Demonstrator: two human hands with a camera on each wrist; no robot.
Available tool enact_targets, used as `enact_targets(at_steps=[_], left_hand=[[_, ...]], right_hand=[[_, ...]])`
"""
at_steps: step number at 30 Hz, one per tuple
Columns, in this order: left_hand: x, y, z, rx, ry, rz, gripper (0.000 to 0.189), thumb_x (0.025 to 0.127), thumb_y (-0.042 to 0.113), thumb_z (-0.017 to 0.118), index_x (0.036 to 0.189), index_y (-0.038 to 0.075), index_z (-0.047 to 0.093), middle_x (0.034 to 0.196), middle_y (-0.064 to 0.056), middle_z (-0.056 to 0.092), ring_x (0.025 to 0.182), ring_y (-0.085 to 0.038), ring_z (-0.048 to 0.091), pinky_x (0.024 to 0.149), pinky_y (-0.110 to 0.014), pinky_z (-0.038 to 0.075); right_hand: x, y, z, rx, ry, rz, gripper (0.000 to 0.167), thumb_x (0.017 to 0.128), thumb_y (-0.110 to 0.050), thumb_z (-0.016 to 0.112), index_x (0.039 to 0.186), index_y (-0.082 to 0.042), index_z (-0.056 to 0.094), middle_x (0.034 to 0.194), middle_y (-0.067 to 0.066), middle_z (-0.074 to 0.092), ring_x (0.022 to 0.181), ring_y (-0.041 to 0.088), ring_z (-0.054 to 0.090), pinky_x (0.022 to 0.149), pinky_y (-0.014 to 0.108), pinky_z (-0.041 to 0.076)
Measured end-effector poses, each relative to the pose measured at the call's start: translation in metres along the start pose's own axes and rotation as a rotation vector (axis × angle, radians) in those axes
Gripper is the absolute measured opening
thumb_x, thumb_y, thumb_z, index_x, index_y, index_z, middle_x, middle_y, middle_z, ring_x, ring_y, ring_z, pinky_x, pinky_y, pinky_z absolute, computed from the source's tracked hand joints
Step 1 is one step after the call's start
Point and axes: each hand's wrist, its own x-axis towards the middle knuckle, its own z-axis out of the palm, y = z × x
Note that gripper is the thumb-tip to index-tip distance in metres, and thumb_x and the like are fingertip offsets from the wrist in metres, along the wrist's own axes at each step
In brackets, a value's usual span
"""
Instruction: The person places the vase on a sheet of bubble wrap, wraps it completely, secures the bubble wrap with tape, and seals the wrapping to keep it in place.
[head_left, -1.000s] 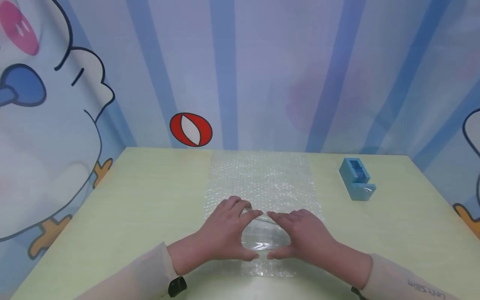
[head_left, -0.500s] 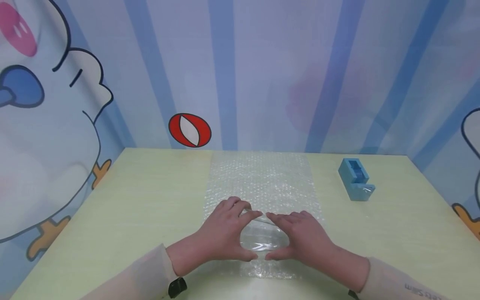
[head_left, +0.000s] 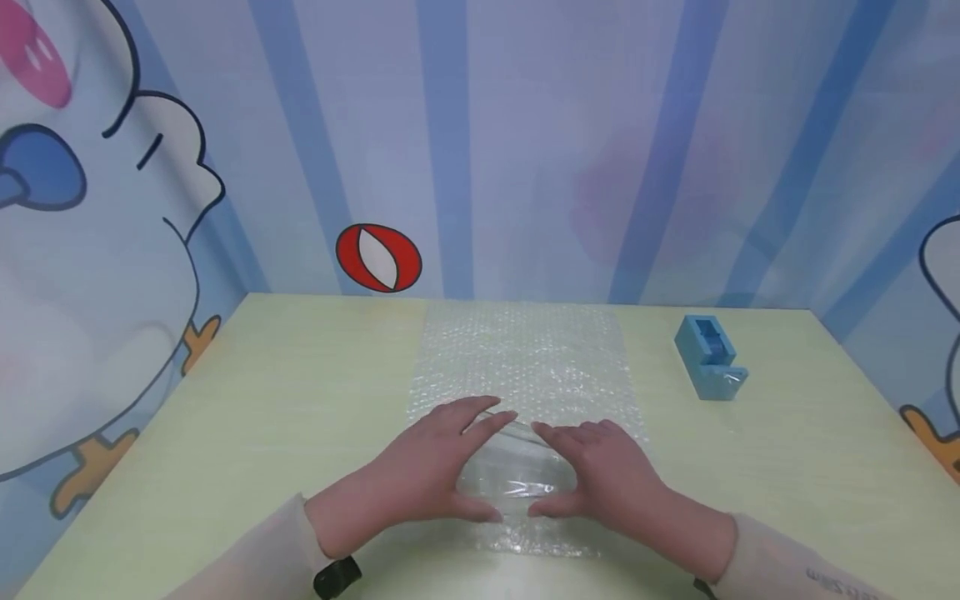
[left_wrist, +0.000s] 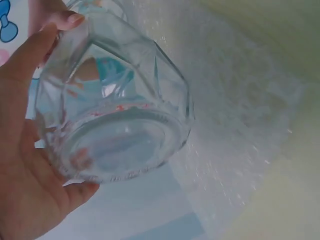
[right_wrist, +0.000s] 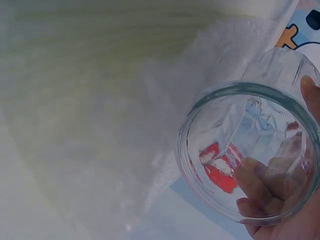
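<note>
A clear, faceted glass jar [head_left: 517,471] lies on its side on a sheet of bubble wrap [head_left: 525,358]. Its thick round base [left_wrist: 117,145] shows in the left wrist view and its wide mouth rim [right_wrist: 250,90] in the right wrist view. My left hand [head_left: 423,467] is beside the base end, fingers fairly straight and thumb spread away from them. At the mouth end my right hand [head_left: 618,475] holds the jar between thumb and fingers; several of its fingers [right_wrist: 270,182] show through the glass.
A blue tape dispenser [head_left: 708,358] stands on the pale yellow table [head_left: 322,358], right of the bubble wrap. Behind the table rises a striped blue backdrop [head_left: 517,167] with cartoon prints.
My left hand has shifted left and its fingers have straightened, showing more of the jar. The right hand stays about where it was.
</note>
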Motion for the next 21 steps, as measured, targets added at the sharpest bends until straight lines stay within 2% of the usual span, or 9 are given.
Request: enact_targets(at_steps=[5,7,10,12,15,18,21], left_hand=[[-0.022,-0.012,-0.004,-0.131,-0.023,-0.189,0.116,0.074,0.051,0.089,0.161,0.006,0.026,0.167,-0.015,0.034,0.153,-0.035,0.037,0.12,-0.051,0.041],[-0.031,-0.016,-0.003,-0.169,-0.035,-0.275,0.117,0.073,0.048,0.09,0.161,0.003,0.026,0.166,-0.017,0.034,0.153,-0.037,0.036,0.12,-0.051,0.04],[-0.042,-0.022,0.003,-0.192,-0.064,-0.349,0.116,0.071,0.048,0.091,0.158,-0.001,0.032,0.162,-0.021,0.039,0.15,-0.04,0.04,0.118,-0.054,0.041],[-0.048,-0.025,0.007,-0.17,-0.088,-0.363,0.114,0.068,0.049,0.092,0.154,-0.002,0.039,0.158,-0.022,0.044,0.146,-0.041,0.044,0.115,-0.055,0.044],[-0.054,-0.03,0.016,-0.112,-0.104,-0.333,0.107,0.062,0.05,0.095,0.143,-0.005,0.052,0.148,-0.023,0.054,0.138,-0.041,0.052,0.109,-0.055,0.05],[-0.057,-0.034,0.025,-0.031,-0.101,-0.262,0.091,0.058,0.05,0.096,0.126,-0.001,0.064,0.129,-0.015,0.063,0.12,-0.032,0.06,0.096,-0.047,0.057],[-0.059,-0.038,0.032,0.038,-0.074,-0.189,0.075,0.056,0.053,0.095,0.108,0.007,0.065,0.105,-0.002,0.06,0.096,-0.021,0.056,0.078,-0.035,0.055]], right_hand=[[0.004,0.004,-0.002,0.017,-0.007,-0.004,0.085,0.066,-0.069,0.083,0.129,-0.013,0.071,0.093,0.001,0.08,0.074,0.017,0.07,0.07,0.033,0.055],[0.003,0.005,-0.002,0.022,-0.013,0.002,0.086,0.066,-0.07,0.083,0.13,-0.013,0.07,0.093,0.0,0.08,0.073,0.017,0.069,0.071,0.034,0.054],[0.002,0.006,-0.002,0.027,-0.01,0.003,0.087,0.066,-0.07,0.082,0.13,-0.013,0.07,0.091,0.0,0.079,0.072,0.016,0.068,0.071,0.034,0.054],[0.001,0.006,-0.001,0.029,-0.005,-0.001,0.087,0.066,-0.07,0.082,0.13,-0.012,0.07,0.092,0.0,0.079,0.072,0.016,0.068,0.07,0.034,0.054],[0.002,0.006,-0.001,0.033,-0.008,-0.006,0.087,0.067,-0.07,0.082,0.13,-0.012,0.07,0.094,0.0,0.08,0.073,0.016,0.069,0.071,0.034,0.054],[0.003,0.005,-0.001,0.039,-0.027,-0.005,0.087,0.068,-0.07,0.081,0.131,-0.012,0.069,0.094,0.001,0.08,0.074,0.017,0.069,0.071,0.035,0.054],[0.006,0.004,-0.002,0.046,-0.056,0.007,0.087,0.069,-0.07,0.08,0.133,-0.013,0.068,0.095,0.001,0.079,0.076,0.017,0.069,0.074,0.036,0.055]])
